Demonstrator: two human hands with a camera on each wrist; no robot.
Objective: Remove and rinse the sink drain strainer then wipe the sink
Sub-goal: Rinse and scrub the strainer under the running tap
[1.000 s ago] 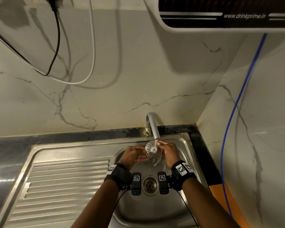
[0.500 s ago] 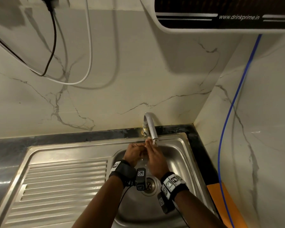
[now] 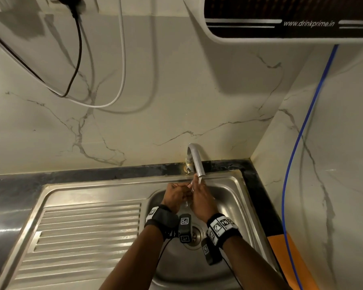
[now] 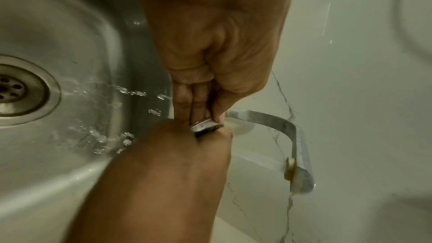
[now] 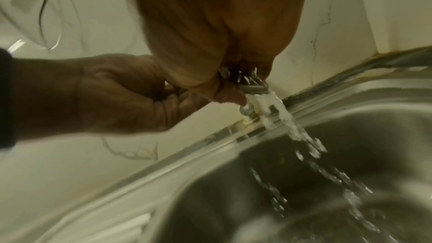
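The round metal drain strainer [image 4: 205, 126] is edge-on under the tap [image 3: 195, 160], with only its rim showing between my hands. My left hand [image 3: 176, 195] pinches that rim with thumb and fingers. My right hand [image 3: 200, 197] covers the strainer [image 5: 253, 88] from the other side, thumb and fingers around it. Water [image 5: 304, 145] runs off the strainer into the steel sink [image 3: 228, 195]. The open drain [image 3: 194, 235] lies below my wrists. In the left wrist view, the back of my right hand [image 4: 175, 163] hides most of the strainer.
A ribbed draining board [image 3: 82, 237] adjoins the basin on the left. Marble walls close in behind and on the right. A water purifier [image 3: 281, 17] hangs above, with a blue tube [image 3: 298, 143] running down. Black and white cables [image 3: 76, 59] loop at the upper left.
A second ago the strainer faced up, held apart between both hands. My hands have come together under the tap, the right hand turning over the strainer so it is nearly hidden.
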